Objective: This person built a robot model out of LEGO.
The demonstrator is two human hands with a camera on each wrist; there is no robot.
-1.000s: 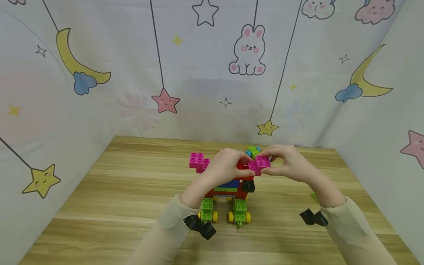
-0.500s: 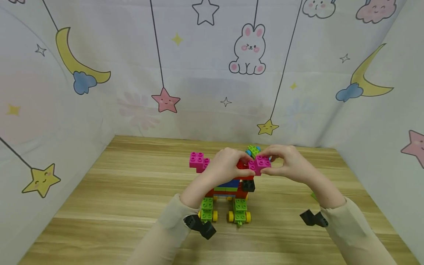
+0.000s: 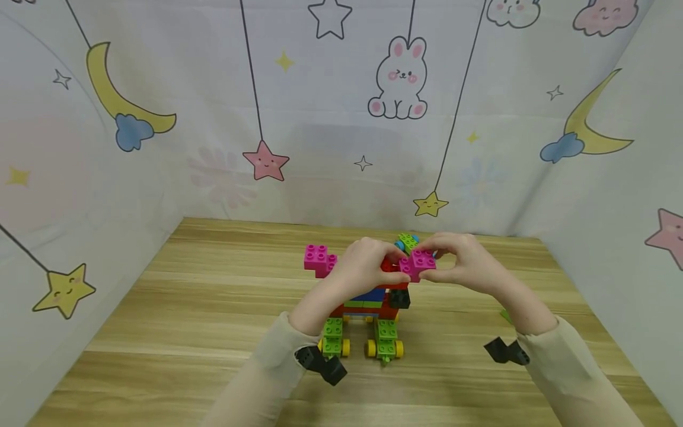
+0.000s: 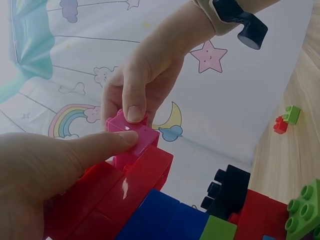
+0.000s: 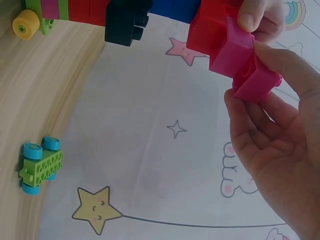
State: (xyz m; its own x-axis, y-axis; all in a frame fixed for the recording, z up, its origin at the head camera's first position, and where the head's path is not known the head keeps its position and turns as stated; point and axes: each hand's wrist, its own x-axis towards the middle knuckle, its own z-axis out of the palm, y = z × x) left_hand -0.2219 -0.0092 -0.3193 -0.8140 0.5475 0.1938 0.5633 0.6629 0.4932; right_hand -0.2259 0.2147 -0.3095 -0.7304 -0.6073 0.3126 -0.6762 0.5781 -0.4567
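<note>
A model of stacked toy building blocks stands on the table, on green wheeled bases with yellow wheels. At its right end two pink bricks join in a step above a red brick. My left hand reaches over the model and pinches the lower pink brick, its thumb lying across the side. The right hand grips the outer pink brick between thumb and fingers. Another pair of pink bricks tops the left end; the left hand hides the middle of the model's top.
A green wheeled base with blue wheels stands behind the model. Right of it, a green block lies partly under the right forearm; the left wrist view shows a red block beside a green block. Patterned cloth encloses the wooden table.
</note>
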